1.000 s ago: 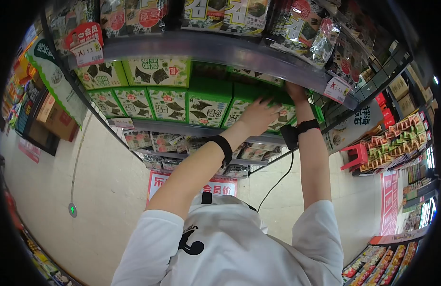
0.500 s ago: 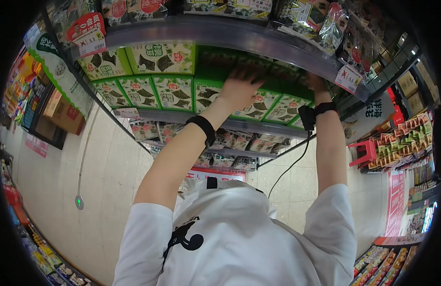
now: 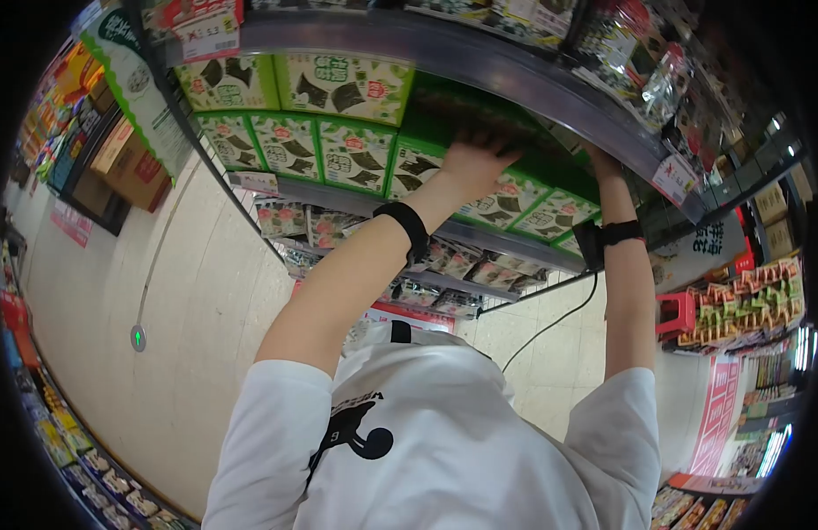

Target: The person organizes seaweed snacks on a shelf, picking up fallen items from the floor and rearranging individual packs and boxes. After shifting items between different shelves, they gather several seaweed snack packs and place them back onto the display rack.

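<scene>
My left hand (image 3: 481, 163) reaches over the front row of green-and-white snack boxes (image 3: 356, 156), its fingertips dim and blurred in the shadow behind them. It touches the green box tops, fingers spread. At the right end of the same shelf, my right hand (image 3: 602, 165) goes in under the upper shelf edge, and its fingers are hidden there. A green box (image 3: 563, 137) leans at a tilt between the two hands, partly in shadow. More boxes (image 3: 345, 86) stand in a second layer at the left. Black bands circle both wrists.
The upper shelf edge (image 3: 444, 53) with price tags runs just above my hands. Below hang packets (image 3: 325, 225) on lower shelves. A black cable (image 3: 550, 329) trails from the right wrist. A red stool (image 3: 676, 314) stands at the right, cartons (image 3: 130, 163) at the left.
The view has shifted, so the shelf sits further right and the boxes look closer. A box between my hands now shows tilted. Both hands remain inside the shelf.
</scene>
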The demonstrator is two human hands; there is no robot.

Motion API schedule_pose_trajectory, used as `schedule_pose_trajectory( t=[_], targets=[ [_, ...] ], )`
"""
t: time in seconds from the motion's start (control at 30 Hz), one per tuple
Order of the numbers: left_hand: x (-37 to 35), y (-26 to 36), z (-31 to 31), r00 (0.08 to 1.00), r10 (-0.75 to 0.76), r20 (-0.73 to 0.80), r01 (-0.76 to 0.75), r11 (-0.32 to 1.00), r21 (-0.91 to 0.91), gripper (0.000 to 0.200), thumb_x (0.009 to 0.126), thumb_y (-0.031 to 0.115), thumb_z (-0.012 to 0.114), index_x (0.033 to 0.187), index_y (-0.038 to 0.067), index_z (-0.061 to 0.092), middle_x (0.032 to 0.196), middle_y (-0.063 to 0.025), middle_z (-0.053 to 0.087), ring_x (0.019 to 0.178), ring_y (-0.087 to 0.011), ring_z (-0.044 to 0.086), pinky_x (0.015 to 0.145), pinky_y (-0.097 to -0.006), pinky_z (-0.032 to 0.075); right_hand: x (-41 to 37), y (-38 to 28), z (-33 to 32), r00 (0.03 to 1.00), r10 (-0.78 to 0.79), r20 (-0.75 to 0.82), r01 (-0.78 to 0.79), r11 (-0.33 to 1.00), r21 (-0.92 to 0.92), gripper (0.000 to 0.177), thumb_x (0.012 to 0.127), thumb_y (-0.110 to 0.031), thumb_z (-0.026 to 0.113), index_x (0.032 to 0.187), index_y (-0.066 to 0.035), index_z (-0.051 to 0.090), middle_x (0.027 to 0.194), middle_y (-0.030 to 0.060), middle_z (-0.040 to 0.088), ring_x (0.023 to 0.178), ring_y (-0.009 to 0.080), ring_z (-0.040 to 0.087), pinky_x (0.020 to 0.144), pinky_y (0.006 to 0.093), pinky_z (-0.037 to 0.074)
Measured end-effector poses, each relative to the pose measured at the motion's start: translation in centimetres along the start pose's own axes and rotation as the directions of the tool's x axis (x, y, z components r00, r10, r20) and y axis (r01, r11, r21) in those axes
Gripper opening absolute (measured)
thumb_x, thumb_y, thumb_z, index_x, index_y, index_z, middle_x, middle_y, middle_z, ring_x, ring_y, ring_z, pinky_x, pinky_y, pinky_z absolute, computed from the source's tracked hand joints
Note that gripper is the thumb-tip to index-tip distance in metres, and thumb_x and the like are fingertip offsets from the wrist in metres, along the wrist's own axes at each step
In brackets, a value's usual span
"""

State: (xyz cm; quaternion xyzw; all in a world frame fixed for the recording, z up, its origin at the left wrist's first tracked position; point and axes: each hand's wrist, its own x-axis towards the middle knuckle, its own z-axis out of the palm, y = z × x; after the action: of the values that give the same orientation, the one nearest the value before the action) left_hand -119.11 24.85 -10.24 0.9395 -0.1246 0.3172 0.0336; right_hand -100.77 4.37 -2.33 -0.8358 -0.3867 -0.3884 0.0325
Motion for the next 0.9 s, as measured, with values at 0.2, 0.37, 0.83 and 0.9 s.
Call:
schedule_pose_trajectory(
  t=[0.2, 0.37, 0.83, 0.9],
  targets=[
    [-2.7, -2.5, -3.7, 0.992, -0.122, -0.026, 0.124, 0.989, 0.080, 0.072, 0.064, 0.044, 0.073, 0.129, 0.025, 0.048, 0.133, -0.0069, 0.044, 0.124, -0.0323, 0.037, 0.103, -0.0558, 0.026, 6.8, -8.7, 4.9, 0.997, -0.071, 0.040, 0.055, 0.949, 0.310, 0.047, 0.094, -0.037, 0.044, 0.130, -0.007, 0.042, 0.122, 0.0141, 0.049, 0.116, 0.0272, 0.047, 0.086, 0.0418, 0.048],
    [-3.8, -3.2, -3.4, 0.983, -0.185, -0.006, 0.185, 0.982, 0.047, 0.061, 0.067, 0.044, 0.071, 0.123, 0.023, 0.055, 0.133, -0.0074, 0.043, 0.126, -0.0338, 0.034, 0.101, -0.0548, 0.028, 8.8, -12.4, 8.8, 0.978, -0.047, 0.205, -0.068, 0.854, 0.516, 0.048, 0.094, -0.039, 0.044, 0.130, -0.007, 0.041, 0.123, 0.0138, 0.048, 0.116, 0.0272, 0.047, 0.086, 0.0420, 0.048],
    [-3.3, -3.1, -2.7, 0.977, -0.211, -0.032, 0.212, 0.975, 0.071, 0.055, 0.068, 0.040, 0.071, 0.118, 0.021, 0.059, 0.136, -0.0041, 0.040, 0.129, -0.0321, 0.031, 0.103, -0.0544, 0.026, 7.0, -10.1, 7.8, 0.881, 0.014, 0.473, -0.421, 0.480, 0.770, 0.052, 0.093, -0.042, 0.045, 0.132, -0.008, 0.039, 0.126, 0.0129, 0.046, 0.117, 0.0273, 0.047, 0.086, 0.0423, 0.048],
    [-3.2, -3.0, -2.8, 0.971, -0.232, -0.055, 0.234, 0.972, 0.034, 0.059, 0.067, 0.038, 0.072, 0.121, 0.023, 0.056, 0.137, -0.0027, 0.040, 0.128, -0.0313, 0.032, 0.103, -0.0543, 0.026, 6.7, -9.9, 8.0, 0.879, 0.027, 0.477, -0.439, 0.437, 0.785, 0.052, 0.093, -0.042, 0.045, 0.132, -0.008, 0.039, 0.126, 0.0128, 0.045, 0.117, 0.0273, 0.046, 0.086, 0.0423, 0.048]
  ],
)
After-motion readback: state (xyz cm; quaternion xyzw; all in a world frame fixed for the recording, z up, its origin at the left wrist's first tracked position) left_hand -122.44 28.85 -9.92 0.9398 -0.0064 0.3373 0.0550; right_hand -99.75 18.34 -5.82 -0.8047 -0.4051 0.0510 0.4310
